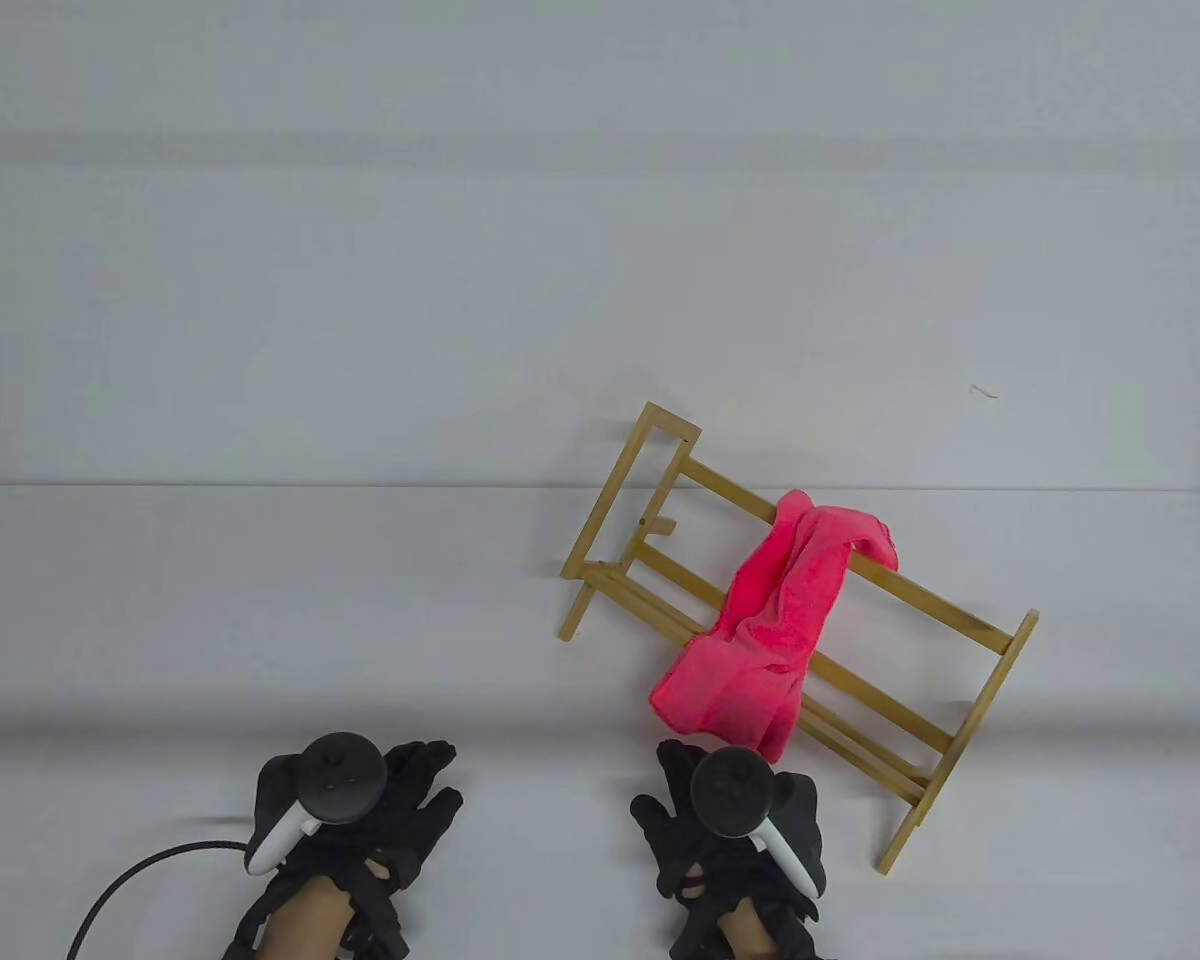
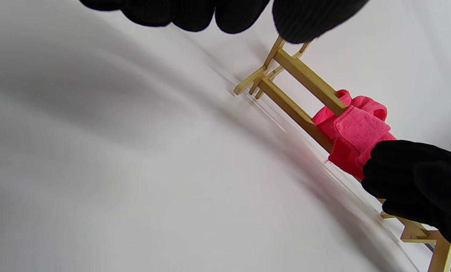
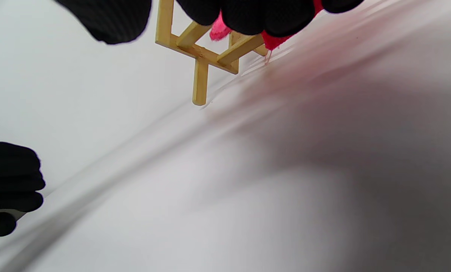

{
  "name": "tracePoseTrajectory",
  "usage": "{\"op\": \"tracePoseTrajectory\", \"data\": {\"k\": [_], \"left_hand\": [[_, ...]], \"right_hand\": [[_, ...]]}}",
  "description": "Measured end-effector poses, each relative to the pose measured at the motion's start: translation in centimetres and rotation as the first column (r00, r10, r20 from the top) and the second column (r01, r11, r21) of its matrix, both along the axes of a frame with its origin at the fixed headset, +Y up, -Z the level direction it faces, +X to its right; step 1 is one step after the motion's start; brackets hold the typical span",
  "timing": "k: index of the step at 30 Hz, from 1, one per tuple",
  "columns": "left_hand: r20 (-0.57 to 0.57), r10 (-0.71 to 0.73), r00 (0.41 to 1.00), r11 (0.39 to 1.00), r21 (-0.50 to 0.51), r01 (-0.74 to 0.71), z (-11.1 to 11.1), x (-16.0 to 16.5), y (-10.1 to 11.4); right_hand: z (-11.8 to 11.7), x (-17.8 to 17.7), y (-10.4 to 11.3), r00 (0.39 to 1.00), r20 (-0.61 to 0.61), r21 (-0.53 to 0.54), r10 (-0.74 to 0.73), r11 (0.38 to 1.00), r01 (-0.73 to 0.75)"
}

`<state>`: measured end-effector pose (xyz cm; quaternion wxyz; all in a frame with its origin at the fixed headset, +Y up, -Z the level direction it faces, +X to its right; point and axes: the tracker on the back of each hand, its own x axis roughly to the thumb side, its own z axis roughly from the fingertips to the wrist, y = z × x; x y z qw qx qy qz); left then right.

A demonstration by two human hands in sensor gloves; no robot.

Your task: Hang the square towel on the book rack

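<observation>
Towel [image 1: 775,625] was already draped over the rack's [image 1: 970,700] top rail, bunched, its lower end hanging down by the front rails; hanging looked done or near done; next move probably called for spreading the cloth flat, or just pulling clear. Rack stood toward the table's [image 1: 210,620] right side, near the far edge, long axis slanting from far-left to near-right; towel's length ran crosswise to the rails, toward the near edge. Left hand [image 1: 355,810] lay by the near edge, fingers loosely spread, holding nothing; right hand [image 1: 730,830] sat just short of the towel's hanging end, fingers loose, gripping nothing; contact unclear.
</observation>
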<state>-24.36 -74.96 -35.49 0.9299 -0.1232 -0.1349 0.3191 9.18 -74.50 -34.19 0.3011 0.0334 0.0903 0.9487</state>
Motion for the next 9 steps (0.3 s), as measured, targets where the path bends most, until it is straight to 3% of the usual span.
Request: {"op": "tracePoseTrajectory", "data": {"k": [9], "left_hand": [[0.008, 0.002, 1.0, 1.0, -0.001, -0.002, -0.01, 0.07, 0.0]], "right_hand": [[0.01, -0.02, -0.01, 1.0, -0.001, -0.002, 0.005, 1.0, -0.005]]}}
